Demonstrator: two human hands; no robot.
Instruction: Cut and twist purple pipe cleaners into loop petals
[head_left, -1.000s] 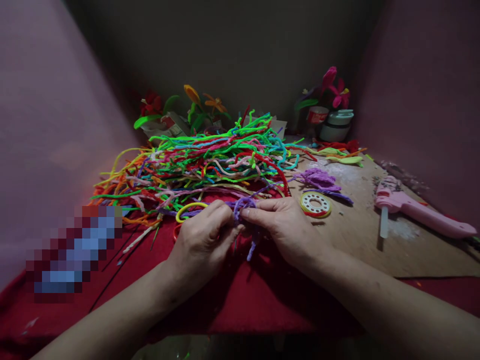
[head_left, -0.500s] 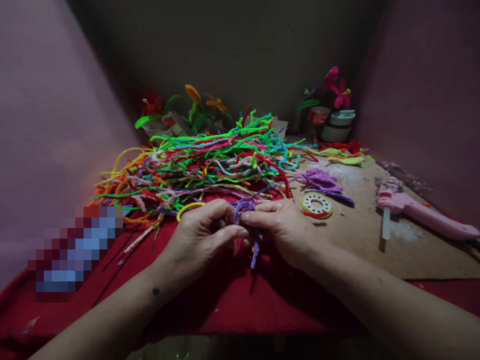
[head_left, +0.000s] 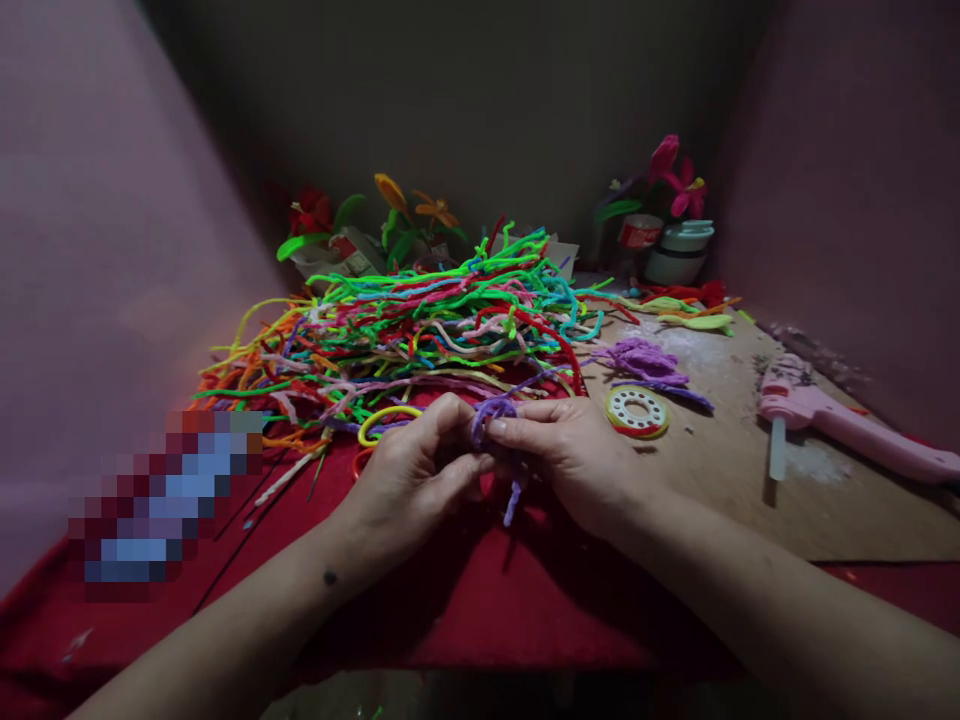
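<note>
Between both hands is a purple pipe cleaner [head_left: 494, 408], bent into a loop at the top with one end dangling below the fingers. My left hand [head_left: 427, 455] pinches the loop from the left, thumb and fingers closed. From the right, my right hand [head_left: 574, 445] grips the same piece, its thumb laid over it. The fingers cover part of the piece. A large pile of coloured pipe cleaners [head_left: 427, 310] lies just beyond the hands. Handles of scissors, a yellow ring [head_left: 386, 420] and a red-orange one, show beside my left hand.
On the brown board [head_left: 720, 480] at right are a purple looped bundle [head_left: 649, 360], a white tape spool [head_left: 636, 411] and a pink glue gun [head_left: 840, 415]. Fuzzy flowers [head_left: 682, 185] and a lidded jar [head_left: 677, 255] stand behind. Red cloth [head_left: 480, 610] covers the table.
The purple loop looks smaller and tighter between the fingers. My left hand has shifted slightly right, and the view has moved a little.
</note>
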